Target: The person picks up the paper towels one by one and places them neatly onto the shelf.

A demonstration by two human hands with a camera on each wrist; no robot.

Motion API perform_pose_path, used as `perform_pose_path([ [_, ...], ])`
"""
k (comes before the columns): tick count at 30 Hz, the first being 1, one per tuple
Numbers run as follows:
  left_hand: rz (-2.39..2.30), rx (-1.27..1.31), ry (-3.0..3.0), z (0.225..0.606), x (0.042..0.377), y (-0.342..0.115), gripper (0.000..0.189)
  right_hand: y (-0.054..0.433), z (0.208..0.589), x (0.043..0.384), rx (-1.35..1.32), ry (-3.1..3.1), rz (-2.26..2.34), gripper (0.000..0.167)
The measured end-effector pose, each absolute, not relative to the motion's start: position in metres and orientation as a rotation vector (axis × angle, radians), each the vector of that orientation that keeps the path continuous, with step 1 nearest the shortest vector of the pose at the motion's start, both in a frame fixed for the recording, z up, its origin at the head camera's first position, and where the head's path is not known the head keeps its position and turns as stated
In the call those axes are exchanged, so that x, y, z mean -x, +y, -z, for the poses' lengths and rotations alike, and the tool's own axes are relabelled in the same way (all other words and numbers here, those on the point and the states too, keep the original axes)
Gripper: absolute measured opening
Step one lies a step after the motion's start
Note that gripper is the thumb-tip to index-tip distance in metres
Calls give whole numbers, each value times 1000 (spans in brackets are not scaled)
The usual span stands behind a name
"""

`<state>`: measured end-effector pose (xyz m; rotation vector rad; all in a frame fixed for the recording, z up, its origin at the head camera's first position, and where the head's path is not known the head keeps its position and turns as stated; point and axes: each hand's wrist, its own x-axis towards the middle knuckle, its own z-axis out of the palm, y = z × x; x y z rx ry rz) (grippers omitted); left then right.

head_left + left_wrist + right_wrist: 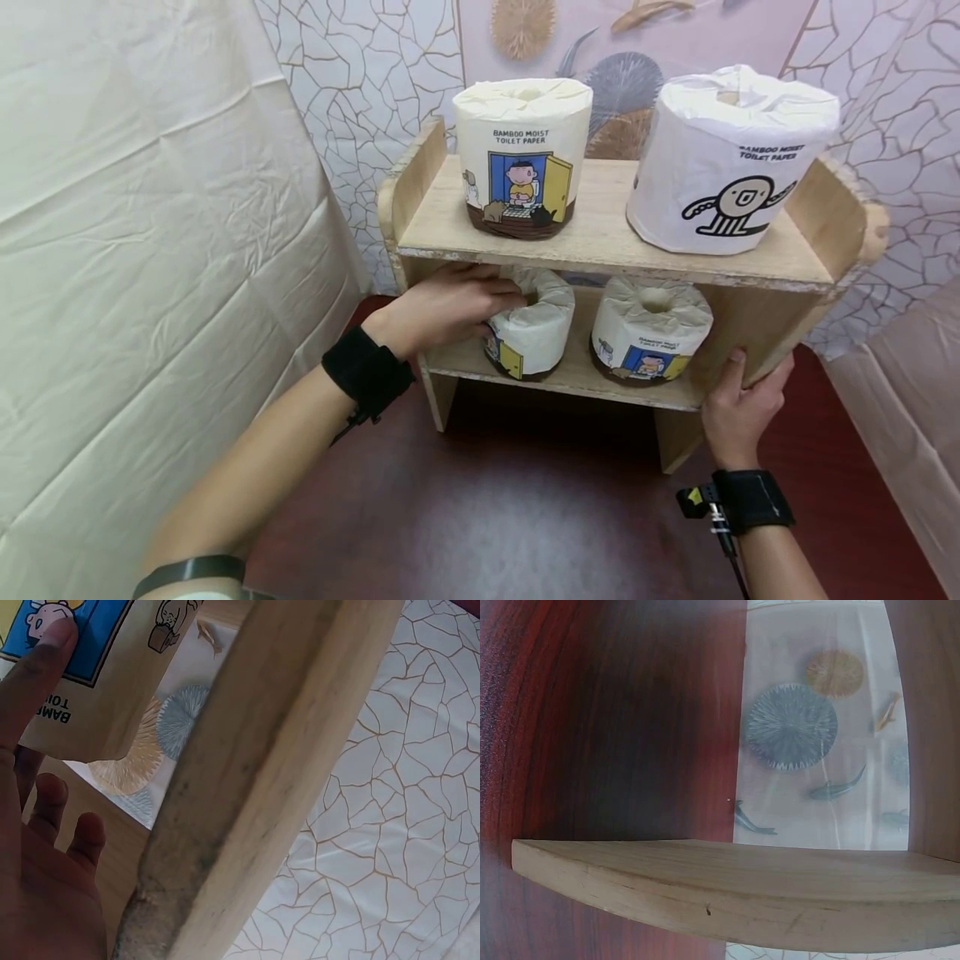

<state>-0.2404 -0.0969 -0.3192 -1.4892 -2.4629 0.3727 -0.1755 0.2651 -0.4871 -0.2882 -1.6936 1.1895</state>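
Observation:
My left hand (457, 307) reaches under the upper board and grips the left toilet roll (536, 329) on the lower shelf, fingers over its top. In the left wrist view the thumb (49, 656) presses on the roll's printed side, while two other fingers are bent clear of it. A second toilet roll (651, 333) stands upright to its right. My right hand (744, 417) holds the front edge of the wooden shelf's right side panel (772, 333), thumb on the inner side, fingers outside. The right wrist view shows no hand, only a wooden panel (727, 896).
Two wrapped toilet rolls stand on the top shelf: a cartoon-printed one (525, 158) at left and a white one (731, 162) at right. The shelf stands on a dark red glossy surface (517, 508). Pale cloth (150, 208) hangs at left, with a crackle-patterned backdrop (360, 100) behind.

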Motion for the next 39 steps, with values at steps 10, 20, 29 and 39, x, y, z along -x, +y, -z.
perform_pose_path([
  [10,-391,1473,-2456,321,239,-97,61,264,487,177,279,-1683,-1193,45],
  [20,-463,1416,-2380,321,238,-95,54,264,489,176,274,-1691,-1195,46],
  [29,-551,1397,-2286,317,238,-93,44,264,489,175,258,-1693,-1186,46],
  [39,-520,1382,-2287,311,234,-91,44,264,486,177,292,-1681,-1189,46],
])
